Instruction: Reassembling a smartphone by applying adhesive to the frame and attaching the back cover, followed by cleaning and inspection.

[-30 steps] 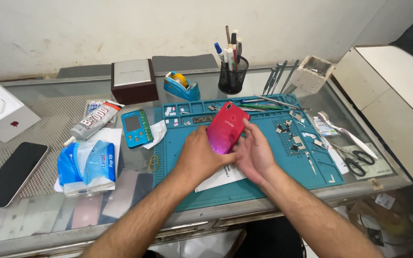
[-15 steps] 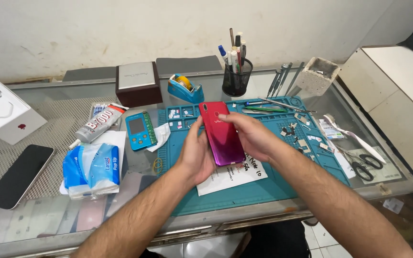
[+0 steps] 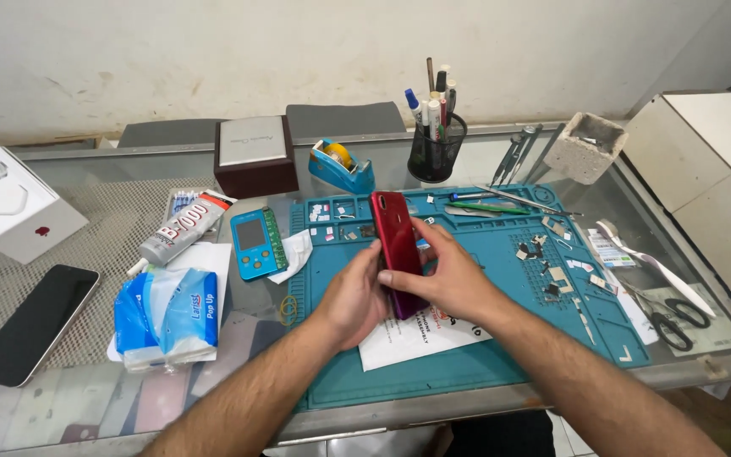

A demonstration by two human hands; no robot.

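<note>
A red-to-purple smartphone (image 3: 392,233) is held on edge between both hands above the teal repair mat (image 3: 501,338), its glossy back facing left. My left hand (image 3: 359,294) cups its lower left side. My right hand (image 3: 442,272) wraps around it from the right, fingers across the edge. Under the hands lies a white printed sheet (image 3: 420,338) on the mat.
A teal handheld tester (image 3: 255,243), glue tube (image 3: 181,228), tissue pack (image 3: 167,317), black phone (image 3: 34,322) and white box (image 3: 10,203) lie left. Behind stand a brown box (image 3: 254,154), tape dispenser (image 3: 342,166) and pen cup (image 3: 436,144). Scissors (image 3: 674,322) and small parts sit right.
The phone has turned from lying back-up in my hands to standing on its edge. My right hand has closed further around it.
</note>
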